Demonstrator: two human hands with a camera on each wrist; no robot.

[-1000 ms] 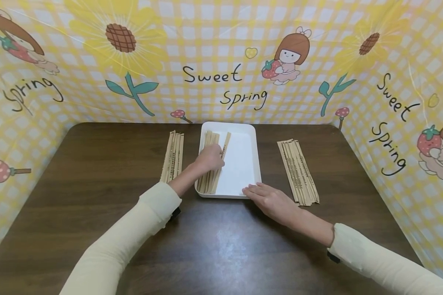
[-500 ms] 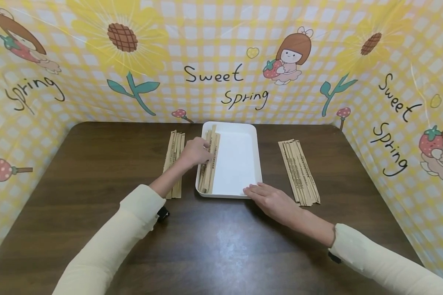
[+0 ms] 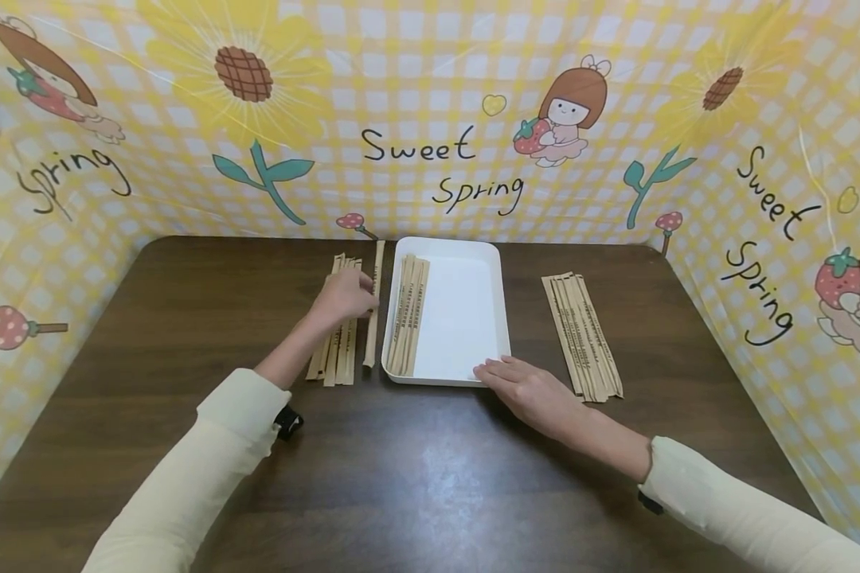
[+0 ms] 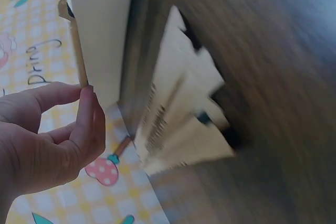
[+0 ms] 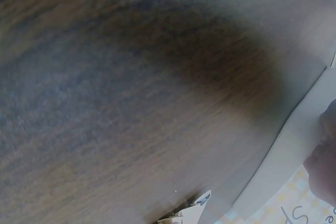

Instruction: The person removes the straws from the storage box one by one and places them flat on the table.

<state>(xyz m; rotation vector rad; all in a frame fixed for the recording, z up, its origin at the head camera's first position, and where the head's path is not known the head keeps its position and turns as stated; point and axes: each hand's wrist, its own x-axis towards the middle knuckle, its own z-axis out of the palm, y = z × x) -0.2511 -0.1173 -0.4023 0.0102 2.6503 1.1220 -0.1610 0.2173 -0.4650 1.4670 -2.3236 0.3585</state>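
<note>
In the head view my left hand (image 3: 345, 294) is over the left pile of long, narrow kraft-paper packets (image 3: 340, 358). Between thumb and fingers it pinches one printed packet (image 3: 370, 342), which lies lengthwise in the gap between that pile and the white tray (image 3: 504, 310). The left wrist view shows the pinch on the packet (image 4: 79, 56) close up, beside the tray's side wall (image 4: 102, 30). Several more packets (image 3: 410, 318) lie along the tray's left side. With fingers extended, my right hand (image 3: 537, 398) rests on the tray's near right corner.
To the right of the tray lies another pile of packets (image 3: 584, 342), fanned slightly. The dark wooden table (image 3: 430, 477) meets a yellow checked cloth backdrop (image 3: 430, 103) at the back and sides.
My left hand has moved left out of the tray with a packet, over its left rim toward the left pile. My right hand has stayed at the tray corner.
</note>
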